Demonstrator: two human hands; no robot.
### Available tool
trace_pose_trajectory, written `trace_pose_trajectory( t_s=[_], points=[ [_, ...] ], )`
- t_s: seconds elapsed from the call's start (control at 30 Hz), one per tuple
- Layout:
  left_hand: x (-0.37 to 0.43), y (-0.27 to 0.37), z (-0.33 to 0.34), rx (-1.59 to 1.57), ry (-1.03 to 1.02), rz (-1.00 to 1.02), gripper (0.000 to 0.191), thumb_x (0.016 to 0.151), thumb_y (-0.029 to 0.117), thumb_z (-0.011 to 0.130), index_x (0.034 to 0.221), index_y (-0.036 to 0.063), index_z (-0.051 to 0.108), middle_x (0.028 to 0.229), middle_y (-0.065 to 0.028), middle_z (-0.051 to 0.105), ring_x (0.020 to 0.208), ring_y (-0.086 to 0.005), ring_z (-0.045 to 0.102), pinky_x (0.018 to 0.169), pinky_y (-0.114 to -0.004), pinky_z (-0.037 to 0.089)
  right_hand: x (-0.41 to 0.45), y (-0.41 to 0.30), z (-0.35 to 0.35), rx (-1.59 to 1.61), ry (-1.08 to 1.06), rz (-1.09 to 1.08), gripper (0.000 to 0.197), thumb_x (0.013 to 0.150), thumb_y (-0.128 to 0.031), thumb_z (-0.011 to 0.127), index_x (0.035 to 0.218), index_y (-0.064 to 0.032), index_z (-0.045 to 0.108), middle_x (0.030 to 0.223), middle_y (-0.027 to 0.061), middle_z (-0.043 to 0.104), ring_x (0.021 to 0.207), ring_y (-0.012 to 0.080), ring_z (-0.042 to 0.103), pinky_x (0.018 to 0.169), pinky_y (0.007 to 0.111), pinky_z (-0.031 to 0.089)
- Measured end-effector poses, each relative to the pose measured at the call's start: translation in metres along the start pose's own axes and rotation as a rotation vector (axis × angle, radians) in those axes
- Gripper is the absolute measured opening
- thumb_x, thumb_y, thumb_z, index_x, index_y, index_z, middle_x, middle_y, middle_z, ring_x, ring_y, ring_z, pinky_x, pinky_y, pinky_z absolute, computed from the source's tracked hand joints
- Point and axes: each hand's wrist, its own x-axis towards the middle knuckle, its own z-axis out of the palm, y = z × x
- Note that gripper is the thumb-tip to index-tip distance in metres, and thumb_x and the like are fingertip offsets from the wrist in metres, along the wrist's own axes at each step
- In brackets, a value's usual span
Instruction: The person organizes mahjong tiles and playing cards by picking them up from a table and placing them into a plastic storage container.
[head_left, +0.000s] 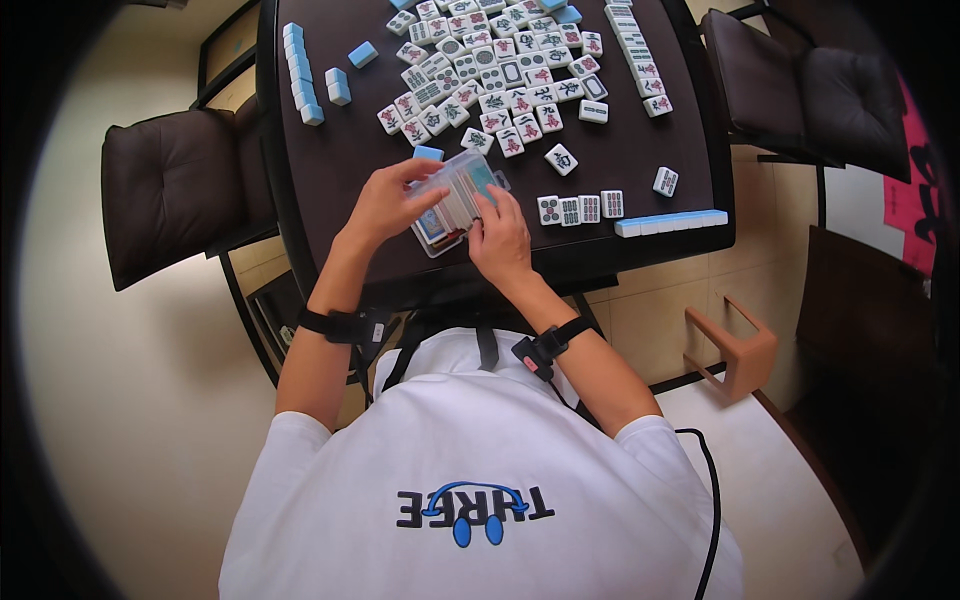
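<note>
A clear plastic case (439, 250) with an open lid stands at the near edge of the dark table (360, 247). Packed cards (459, 201) fill it. My left hand (394, 199) is at the case's left side, thumb over the cards and fingers by the lid. My right hand (504, 234) lies at its right side, fingertips at the card edges; whether it grips a card cannot be told. Beyond the case spreads a heap of face-up mahjong tiles (493, 79). A blue-backed tile (428, 153) is partly hidden behind the lid.
To the right stand several face-up tiles (590, 209) and a row of blue-topped tiles (671, 223). More tile rows line the left (300, 71) and right (637, 56) sides. Dark cushioned chairs flank the table at left (172, 187) and right (757, 82). A brown stool (750, 356) stands at lower right.
</note>
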Motion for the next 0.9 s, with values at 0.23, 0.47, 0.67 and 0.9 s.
trace_pose_trajectory(
  t_s=[0.23, 0.47, 0.67, 0.9],
  points=[
    [-0.008, -0.014, 0.007, -0.091, 0.038, -0.049, 0.039, 0.084, 0.027, 0.076, 0.116, 0.007, 0.069, 0.108, -0.0076, 0.072, 0.098, -0.0152, 0.065, 0.088, -0.033, 0.048, 0.008, -0.001, 0.001, -0.118, -0.076, -0.164, 0.039, 0.084, -0.008, 0.058, 0.122, 0.0024, 0.058, 0.135, 0.0202, 0.054, 0.128, 0.0359, 0.049, 0.109, 0.049, 0.036],
    [-0.023, -0.013, 0.035, 0.262, 0.062, 0.258, 0.061, 0.074, 0.029, 0.081, 0.131, 0.0207, 0.061, 0.135, -0.0104, 0.056, 0.118, -0.0286, 0.056, 0.096, -0.042, 0.044, -0.001, 0.021, -0.011, 0.348, 0.25, 0.042, 0.018, 0.078, 0.005, 0.05, 0.079, -0.0017, 0.067, 0.09, 0.0159, 0.069, 0.087, 0.0347, 0.067, 0.076, 0.037, 0.054],
    [-0.027, -0.037, 0.089, 0.645, 0.057, 0.296, 0.087, 0.07, 0.04, 0.082, 0.148, 0.034, 0.041, 0.158, -0.0119, 0.028, 0.145, -0.035, 0.024, 0.112, -0.064, 0.017, -0.037, 0.034, -0.013, 0.46, -0.026, 0.6, 0.017, 0.08, 0.005, 0.048, 0.076, 0.0001, 0.064, 0.073, 0.0127, 0.068, 0.062, 0.0188, 0.067, 0.059, 0.03, 0.053],
    [-0.028, -0.042, 0.099, 0.705, 0.048, 0.334, 0.077, 0.081, 0.036, 0.07, 0.151, 0.0335, 0.036, 0.161, -0.0117, 0.023, 0.149, -0.0363, 0.017, 0.113, -0.067, 0.012, -0.045, 0.037, 0.019, 0.79, -0.15, 0.981, 0.017, 0.088, 0.0, 0.054, 0.102, 0.0047, 0.062, 0.087, 0.0149, 0.07, 0.066, 0.0188, 0.069, 0.058, 0.03, 0.057]
  ],
)
